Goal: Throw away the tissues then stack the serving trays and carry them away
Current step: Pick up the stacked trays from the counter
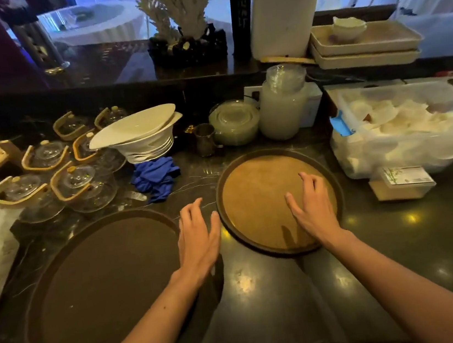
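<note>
Two round serving trays lie on the dark counter. The large dark brown tray (101, 280) fills the lower left. The smaller tray (254, 196), with a tan inner surface and a dark rim, sits to its right. My left hand (198, 237) hovers over the gap between the two trays, fingers spread, holding nothing. My right hand (312, 207) rests open on the tan surface of the smaller tray. No tissue lies on either tray.
Glass teapots (83, 184) crowd the back left beside stacked white bowls (143, 136) and a blue cloth (155, 179). A clear plastic bin (403, 125) of white items stands at the right, a small box (402, 181) before it. Beige rectangular trays (364, 43) sit on the raised ledge.
</note>
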